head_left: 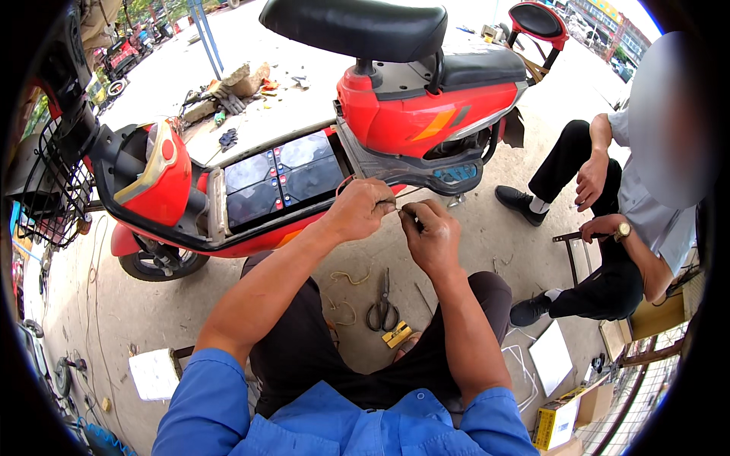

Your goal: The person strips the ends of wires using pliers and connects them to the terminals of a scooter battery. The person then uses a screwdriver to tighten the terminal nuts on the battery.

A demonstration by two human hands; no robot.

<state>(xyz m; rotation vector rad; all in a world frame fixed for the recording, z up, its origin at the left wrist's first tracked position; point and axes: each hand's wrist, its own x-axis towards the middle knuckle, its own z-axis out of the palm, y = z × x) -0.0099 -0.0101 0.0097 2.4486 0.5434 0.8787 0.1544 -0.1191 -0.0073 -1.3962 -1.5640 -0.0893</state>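
In front of me stands a red electric scooter (382,115) with its floor compartment uncovered. Dark batteries (310,181) with red and blue terminals fill that compartment. Just beside its near right corner, my left hand (360,210) is closed, thumb and fingers pinching a thin wire (398,210). Close to it on the right, my right hand (432,237) pinches the same wire, its fingertips almost meeting the left ones. Most of the wire is hidden by my fingers. Below my hands, black-handled scissors (382,311) lie on the ground between my legs.
A small yellow box (396,334) lies by the scissors, with loose cord (348,279) nearby. At the right sits another person (585,251), hands near their knees. A white panel (550,359) and a yellow carton (557,422) lie at lower right. Gloves (228,139) lie beyond the scooter.
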